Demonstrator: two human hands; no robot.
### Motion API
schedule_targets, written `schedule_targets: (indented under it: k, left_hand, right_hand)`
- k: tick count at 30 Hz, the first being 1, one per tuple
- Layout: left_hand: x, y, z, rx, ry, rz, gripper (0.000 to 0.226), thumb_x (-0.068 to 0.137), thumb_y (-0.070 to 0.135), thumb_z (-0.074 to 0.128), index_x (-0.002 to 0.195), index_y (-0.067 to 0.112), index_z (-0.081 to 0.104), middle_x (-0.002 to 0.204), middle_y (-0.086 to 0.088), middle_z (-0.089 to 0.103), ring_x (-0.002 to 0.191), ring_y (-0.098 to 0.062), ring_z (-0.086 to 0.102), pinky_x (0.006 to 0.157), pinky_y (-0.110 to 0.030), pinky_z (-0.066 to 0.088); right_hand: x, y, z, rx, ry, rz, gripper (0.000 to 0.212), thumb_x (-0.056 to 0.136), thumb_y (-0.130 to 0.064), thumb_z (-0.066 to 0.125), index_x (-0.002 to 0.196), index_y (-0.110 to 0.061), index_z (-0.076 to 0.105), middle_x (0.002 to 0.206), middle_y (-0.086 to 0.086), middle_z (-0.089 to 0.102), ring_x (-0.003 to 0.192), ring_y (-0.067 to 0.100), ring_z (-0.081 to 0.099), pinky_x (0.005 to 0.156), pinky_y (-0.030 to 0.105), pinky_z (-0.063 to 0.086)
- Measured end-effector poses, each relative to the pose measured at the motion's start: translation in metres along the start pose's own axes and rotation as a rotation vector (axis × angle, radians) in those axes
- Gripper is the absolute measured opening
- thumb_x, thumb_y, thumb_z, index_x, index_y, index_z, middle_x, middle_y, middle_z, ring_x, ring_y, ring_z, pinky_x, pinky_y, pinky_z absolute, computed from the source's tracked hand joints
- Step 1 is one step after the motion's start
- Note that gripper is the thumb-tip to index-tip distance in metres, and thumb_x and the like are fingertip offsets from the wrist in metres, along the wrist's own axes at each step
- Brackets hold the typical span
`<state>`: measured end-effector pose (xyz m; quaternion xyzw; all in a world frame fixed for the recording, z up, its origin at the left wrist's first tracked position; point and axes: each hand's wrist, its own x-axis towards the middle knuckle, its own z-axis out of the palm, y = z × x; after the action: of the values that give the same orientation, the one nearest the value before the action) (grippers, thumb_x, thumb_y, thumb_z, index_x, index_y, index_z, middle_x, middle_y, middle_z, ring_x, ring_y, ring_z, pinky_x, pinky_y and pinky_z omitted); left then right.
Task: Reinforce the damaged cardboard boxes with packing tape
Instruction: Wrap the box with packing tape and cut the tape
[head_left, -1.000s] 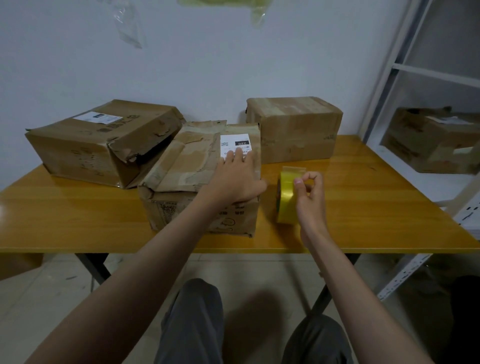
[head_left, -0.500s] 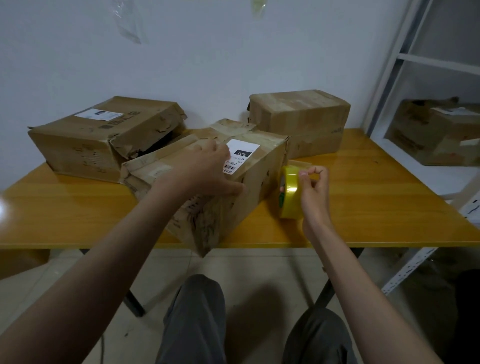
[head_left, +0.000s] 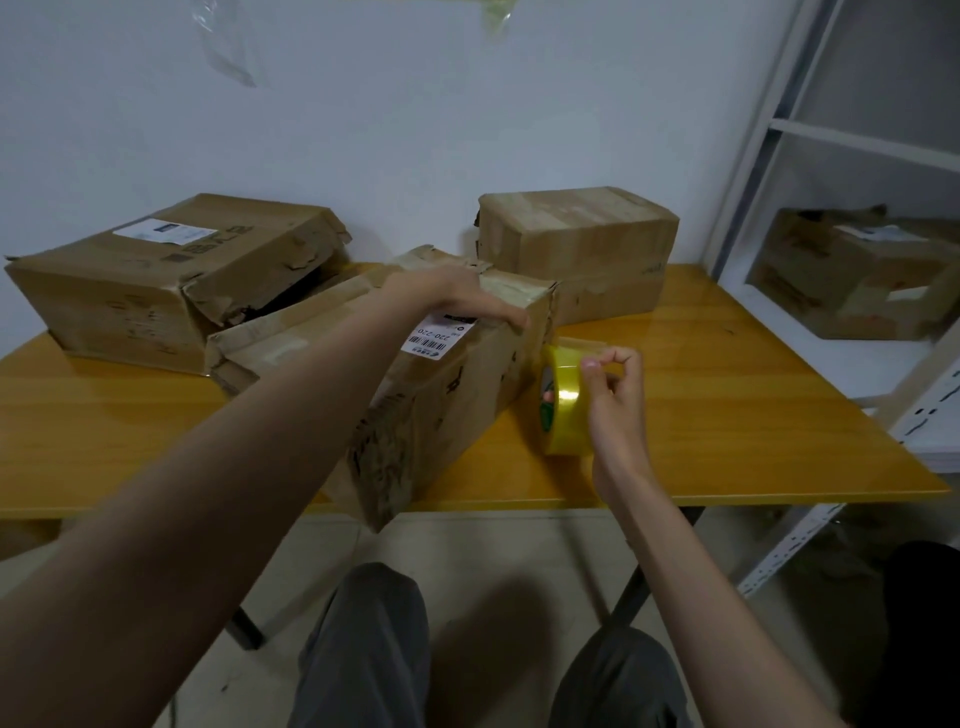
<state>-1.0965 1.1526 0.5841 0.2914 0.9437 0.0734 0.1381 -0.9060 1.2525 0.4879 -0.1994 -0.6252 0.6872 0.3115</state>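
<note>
Cardboard box (head_left: 447, 395) lies skewed, one corner jutting past the table's (head_left: 727, 415) near edge; bare tabletop opens to its right. Left hand (head_left: 457, 301) rests flat-fingered on top; right hand (head_left: 615, 400) pinches the upright yellow tape roll (head_left: 563, 410) beside it.

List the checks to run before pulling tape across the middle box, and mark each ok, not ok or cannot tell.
1. Left hand rests on middle box: ok.
2. Right hand pinches the tape roll at its top: ok.
3. Tape end lifted free: cannot tell.
4. Box fully on the table: not ok, its near corner overhangs the edge.
5. Roll beside the box: ok.
</note>
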Motion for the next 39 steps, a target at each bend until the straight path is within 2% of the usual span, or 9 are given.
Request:
schedule_targets:
  k: [7, 11, 15, 18, 23, 27, 32, 37, 39]
  left_hand:
    - [-0.002, -0.008, -0.012, 0.086, -0.086, 0.095, 0.104, 0.076, 0.064, 0.072, 0.158, 0.020, 0.026, 0.161, -0.010, 0.032, 0.142, -0.032, 0.036, 0.112, -0.047, 0.036]
    - [-0.027, 0.015, 0.009, 0.112, 0.126, 0.447, 0.111, 0.071, 0.057, 0.084, 0.160, 0.026, 0.026, 0.166, -0.004, 0.021, 0.152, -0.021, 0.020, 0.125, -0.041, 0.016]
    - [-0.038, 0.034, 0.029, -0.201, 0.227, 0.755, 0.060, 0.070, 0.033, 0.092, 0.120, 0.015, 0.064, 0.117, -0.001, 0.060, 0.105, -0.011, 0.056, 0.089, -0.019, 0.046]
    - [-0.041, 0.041, 0.031, -0.289, 0.252, 0.739, 0.033, 0.076, 0.010, 0.087, 0.100, 0.010, 0.065, 0.091, 0.002, 0.063, 0.078, -0.007, 0.059, 0.068, -0.014, 0.048]
    - [-0.042, 0.041, 0.034, -0.371, 0.284, 0.712, 0.018, 0.081, 0.001, 0.079, 0.091, 0.009, 0.066, 0.080, 0.001, 0.066, 0.063, 0.003, 0.058, 0.065, -0.015, 0.052]
    - [-0.043, 0.042, 0.038, -0.455, 0.346, 0.684, 0.009, 0.082, 0.006, 0.078, 0.089, 0.007, 0.071, 0.080, 0.001, 0.070, 0.064, 0.003, 0.059, 0.066, -0.014, 0.051]
    - [-0.045, 0.039, 0.032, -0.574, 0.266, 0.641, 0.003, 0.086, 0.013, 0.077, 0.086, 0.013, 0.080, 0.082, -0.005, 0.076, 0.074, -0.016, 0.071, 0.072, -0.029, 0.057]
    - [-0.055, 0.039, 0.026, -0.695, 0.088, 0.556, 0.018, 0.097, 0.016, 0.064, 0.098, 0.008, 0.080, 0.093, -0.007, 0.078, 0.080, -0.016, 0.071, 0.081, -0.030, 0.060]
    - [-0.056, 0.039, 0.027, -0.660, 0.077, 0.555, 0.017, 0.095, 0.022, 0.067, 0.098, 0.012, 0.080, 0.092, -0.003, 0.078, 0.081, -0.017, 0.071, 0.081, -0.031, 0.059]
  right_hand:
    - [-0.001, -0.001, -0.001, -0.017, -0.038, -0.021, 0.014, 0.108, -0.020, 0.049, 0.114, -0.009, 0.044, 0.109, 0.002, 0.055, 0.062, -0.013, 0.063, 0.056, 0.007, 0.047]
    - [0.002, -0.004, -0.003, -0.062, -0.021, -0.008, 0.021, 0.106, -0.035, 0.051, 0.104, -0.015, 0.044, 0.102, 0.004, 0.059, 0.069, -0.001, 0.066, 0.062, 0.019, 0.049]
    - [0.003, -0.004, -0.003, -0.096, -0.009, -0.038, 0.020, 0.107, -0.035, 0.049, 0.102, -0.016, 0.045, 0.091, -0.003, 0.053, 0.078, 0.006, 0.056, 0.059, 0.012, 0.040]
    - [0.004, -0.003, -0.004, -0.112, -0.015, -0.028, 0.022, 0.105, -0.040, 0.052, 0.094, -0.022, 0.045, 0.095, 0.001, 0.051, 0.086, 0.013, 0.046, 0.072, 0.026, 0.040]
    - [0.002, -0.005, -0.006, -0.112, -0.038, -0.013, 0.024, 0.105, -0.042, 0.052, 0.091, -0.024, 0.044, 0.091, 0.002, 0.049, 0.078, 0.011, 0.048, 0.070, 0.030, 0.042]
    - [0.001, -0.006, -0.008, -0.104, -0.068, 0.002, 0.021, 0.105, -0.039, 0.054, 0.094, -0.024, 0.044, 0.093, 0.003, 0.053, 0.077, 0.013, 0.068, 0.069, 0.028, 0.047]
    - [-0.001, -0.005, -0.014, -0.084, -0.110, 0.017, 0.015, 0.105, -0.021, 0.054, 0.110, -0.013, 0.042, 0.096, 0.001, 0.054, 0.054, -0.011, 0.060, 0.048, 0.007, 0.042]
    - [-0.003, -0.006, -0.012, -0.046, -0.107, 0.013, 0.025, 0.103, -0.038, 0.058, 0.100, -0.019, 0.042, 0.093, 0.007, 0.063, 0.064, 0.009, 0.070, 0.053, 0.019, 0.050]
    - [-0.003, -0.011, -0.009, -0.088, -0.089, -0.014, 0.028, 0.104, -0.037, 0.055, 0.098, -0.015, 0.038, 0.081, -0.001, 0.052, 0.052, -0.007, 0.059, 0.050, 0.011, 0.041]
